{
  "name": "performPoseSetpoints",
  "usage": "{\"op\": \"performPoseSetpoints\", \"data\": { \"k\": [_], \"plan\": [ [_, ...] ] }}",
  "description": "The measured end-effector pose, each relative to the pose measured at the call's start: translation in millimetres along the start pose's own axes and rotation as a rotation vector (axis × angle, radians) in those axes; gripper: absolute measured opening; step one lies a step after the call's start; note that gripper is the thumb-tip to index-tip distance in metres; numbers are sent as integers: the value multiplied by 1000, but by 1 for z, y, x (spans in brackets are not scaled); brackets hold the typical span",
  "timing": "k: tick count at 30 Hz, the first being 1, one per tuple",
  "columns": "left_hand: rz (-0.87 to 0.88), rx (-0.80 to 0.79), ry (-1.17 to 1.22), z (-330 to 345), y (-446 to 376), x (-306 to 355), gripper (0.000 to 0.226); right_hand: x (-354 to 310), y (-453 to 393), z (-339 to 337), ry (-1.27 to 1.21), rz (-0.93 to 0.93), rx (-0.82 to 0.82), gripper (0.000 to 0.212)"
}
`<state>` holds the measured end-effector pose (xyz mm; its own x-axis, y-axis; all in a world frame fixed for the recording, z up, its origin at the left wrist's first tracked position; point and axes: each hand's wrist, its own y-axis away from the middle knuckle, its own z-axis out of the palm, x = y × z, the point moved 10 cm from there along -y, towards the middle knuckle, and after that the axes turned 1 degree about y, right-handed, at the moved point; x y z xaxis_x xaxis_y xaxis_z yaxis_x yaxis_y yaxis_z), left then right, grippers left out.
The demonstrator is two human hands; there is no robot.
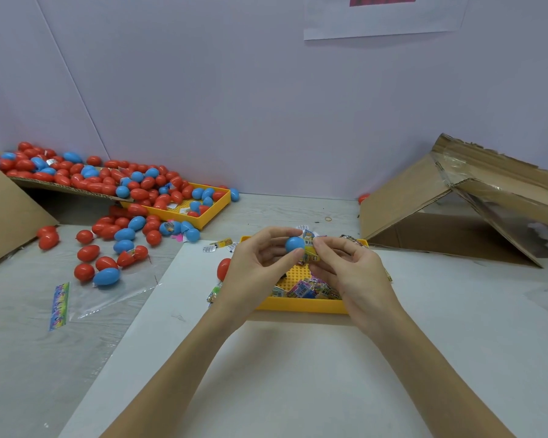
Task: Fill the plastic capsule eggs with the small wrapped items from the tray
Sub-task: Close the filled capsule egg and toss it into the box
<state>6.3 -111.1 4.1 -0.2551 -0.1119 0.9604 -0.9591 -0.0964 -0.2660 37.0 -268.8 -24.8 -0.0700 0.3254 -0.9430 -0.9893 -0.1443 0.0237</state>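
Head view is showing both hands meeting above a yellow tray (301,306) that is sitting on a white sheet (298,374) on the table. The left hand (260,263) is holding a blue egg half (295,244), with the thumb and curled fingertips pinching it from either side. The right hand (351,273) is pinching a small yellow wrapped item (310,252) between thumb and forefinger, and the item is touching the blue egg half at its right side; whether it is sitting inside the half cannot be told. The other right fingers are lying loosely curled.

More wrapped items (307,287) are lying in a heap at the near end of the tray, under the hands, and a few loose packets (219,245) are lying on the sheet just beside the tray's far left corner. A single red egg (223,268) is resting against the tray's left wall, partly hidden by the left wrist.

Far to the left, a pile of red and blue eggs (108,184) is spilling off a cardboard flap across the table and into a second yellow tray (203,213). A clear plastic bag (108,295) with a colourful strip is lying flat near the left edge of the sheet. A torn cardboard box (456,210) is lying on its side at the right, well apart from the hands.
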Motion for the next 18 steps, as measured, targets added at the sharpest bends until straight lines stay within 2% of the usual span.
{"op": "performPoseSetpoints", "data": {
  "k": [18],
  "plan": [
    [-36,68,-10,-2,0,-5,30,-6,6,0,-46,-84,99,23]
  ]
}}
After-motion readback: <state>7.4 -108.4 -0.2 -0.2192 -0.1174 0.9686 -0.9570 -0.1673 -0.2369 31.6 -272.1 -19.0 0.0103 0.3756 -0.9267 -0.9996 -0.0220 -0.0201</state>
